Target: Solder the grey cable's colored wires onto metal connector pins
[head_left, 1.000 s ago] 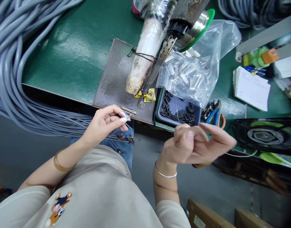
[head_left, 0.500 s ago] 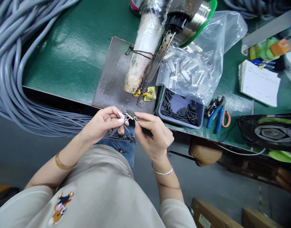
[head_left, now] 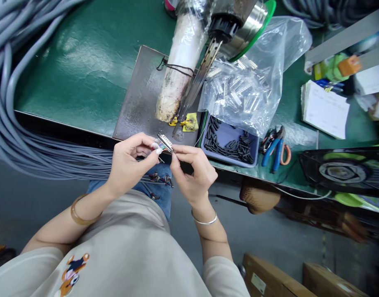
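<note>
In front of my waist, my right hand (head_left: 194,169) pinches one end of a metal multi-pin connector (head_left: 165,142) between thumb and fingers. Thin coloured wires (head_left: 161,147) run to the connector's near side. Those wires are closed between the thumb and fingers of my left hand (head_left: 132,161), which sits just left of the connector. More wired connectors (head_left: 162,178) lie over my lap at the ends of grey cables. Just beyond my hands, a white wrapped soldering tool (head_left: 173,78) is fixed above a dark plate (head_left: 133,99); a yellow sponge (head_left: 191,122) lies beside its tip.
A blue tray (head_left: 228,150) holds black sleeves, with a clear bag (head_left: 238,88) of connectors partly over it. Blue-handled pliers (head_left: 273,154), a paper stack (head_left: 323,109) and a fan (head_left: 344,171) are at right. Bundled grey cables (head_left: 6,95) hang over the left edge.
The connector has tilted so that its pin row shows, sloping down toward my right hand. My left fingers have shifted on the wires. The whole view has moved slightly.
</note>
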{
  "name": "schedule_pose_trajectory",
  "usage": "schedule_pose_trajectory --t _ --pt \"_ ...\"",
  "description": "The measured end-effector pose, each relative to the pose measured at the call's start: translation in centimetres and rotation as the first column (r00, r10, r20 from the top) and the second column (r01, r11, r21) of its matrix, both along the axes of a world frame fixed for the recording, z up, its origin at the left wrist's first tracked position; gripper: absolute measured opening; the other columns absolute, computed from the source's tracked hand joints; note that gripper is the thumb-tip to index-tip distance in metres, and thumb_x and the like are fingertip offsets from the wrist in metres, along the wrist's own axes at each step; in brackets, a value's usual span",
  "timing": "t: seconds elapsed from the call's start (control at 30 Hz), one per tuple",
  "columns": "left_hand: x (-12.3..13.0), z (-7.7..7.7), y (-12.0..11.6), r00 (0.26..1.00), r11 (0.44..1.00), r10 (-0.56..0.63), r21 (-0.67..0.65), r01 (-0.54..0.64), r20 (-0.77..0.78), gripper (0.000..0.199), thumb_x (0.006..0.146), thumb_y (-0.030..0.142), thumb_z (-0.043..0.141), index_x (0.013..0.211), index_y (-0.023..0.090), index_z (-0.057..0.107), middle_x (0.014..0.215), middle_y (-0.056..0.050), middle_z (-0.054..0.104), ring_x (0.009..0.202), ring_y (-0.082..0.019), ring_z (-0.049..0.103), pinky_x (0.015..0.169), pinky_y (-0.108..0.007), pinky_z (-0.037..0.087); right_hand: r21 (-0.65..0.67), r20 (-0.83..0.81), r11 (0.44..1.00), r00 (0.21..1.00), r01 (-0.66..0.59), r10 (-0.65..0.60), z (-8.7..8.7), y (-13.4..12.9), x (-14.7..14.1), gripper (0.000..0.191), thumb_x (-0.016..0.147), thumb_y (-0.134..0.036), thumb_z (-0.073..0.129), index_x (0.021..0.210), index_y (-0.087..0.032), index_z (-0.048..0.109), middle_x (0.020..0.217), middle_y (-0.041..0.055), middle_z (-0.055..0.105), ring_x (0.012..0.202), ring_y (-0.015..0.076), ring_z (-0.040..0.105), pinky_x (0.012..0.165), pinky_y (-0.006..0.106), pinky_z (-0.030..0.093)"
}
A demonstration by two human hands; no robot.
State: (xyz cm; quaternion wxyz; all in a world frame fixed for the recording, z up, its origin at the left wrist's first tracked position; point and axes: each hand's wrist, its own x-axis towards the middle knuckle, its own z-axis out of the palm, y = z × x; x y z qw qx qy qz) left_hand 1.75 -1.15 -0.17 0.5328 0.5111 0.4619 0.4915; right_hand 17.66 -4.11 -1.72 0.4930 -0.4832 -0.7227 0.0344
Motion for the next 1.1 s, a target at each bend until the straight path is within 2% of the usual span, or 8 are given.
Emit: schedule_pose_trajectory --t 0.17,0.37,0.63,0.87,1.1 --pt "0.8 0.3 0.4 0.998 0.995 0.031 0.095 -0.025 -0.062 0.007 0.073 0.012 0.07 0.073 0.014 0.063 0.08 -0.001 0.07 0.062 -0.008 0.065 0.061 -0.016 0.056 0.016 0.009 0.999 0.999 0.041 -0.041 0.1 0.3 0.1 0.023 0.083 -0.002 0.068 0.088 -0.021 0.057 0.1 0.005 0.078 0.089 0.0144 0.075 0.076 0.025 0.061" --pt "1.2 0.7 0.9 0.991 0.995 0.039 0.101 -0.026 -0.132 0.006 0.075 0.014 0.069 0.075 0.014 0.063 0.081 -0.002 0.07 0.066 -0.008 0.066 0.064 -0.017 0.055 0.053 0.024 0.997 0.998 0.055 -0.056 0.4 0.9 0.5 0.024 0.082 -0.001 0.068 0.087 -0.021 0.057 0.102 0.0057 0.078 0.089 0.0146 0.076 0.078 0.026 0.062" --pt "1.3 0.8 1.2 0.992 0.991 0.03 0.13 -0.013 -0.124 0.008 0.076 0.009 0.07 0.075 0.014 0.063 0.084 -0.001 0.071 0.066 -0.008 0.067 0.064 -0.017 0.055 0.063 0.018 0.997 0.999 0.049 -0.051 0.6 1.4 0.6 0.023 0.083 -0.002 0.069 0.089 -0.022 0.058 0.101 0.0057 0.078 0.089 0.0151 0.076 0.077 0.026 0.063" --pt "1.2 1.6 1.5 0.986 0.984 0.047 0.178 -0.018 -0.158 0.009 0.076 0.012 0.071 0.074 0.014 0.063 0.081 -0.001 0.07 0.064 -0.007 0.063 0.059 -0.016 0.052 0.078 0.034 0.995 0.997 0.064 -0.067 1.0 1.5 0.5 0.023 0.083 -0.003 0.072 0.091 -0.022 0.061 0.101 0.0053 0.078 0.089 0.015 0.076 0.077 0.026 0.064" --pt "0.9 1.5 1.5 0.989 0.998 -0.004 0.057 0.013 -0.15 0.011 0.077 0.016 0.071 0.073 0.015 0.061 0.079 -0.002 0.068 0.062 -0.008 0.061 0.058 -0.017 0.053 0.11 0.155 0.991 0.983 0.078 -0.095 1.2 0.9 0.6 0.02 0.084 -0.007 0.07 0.089 -0.022 0.057 0.102 0.0069 0.079 0.083 0.0139 0.075 0.07 0.023 0.062"
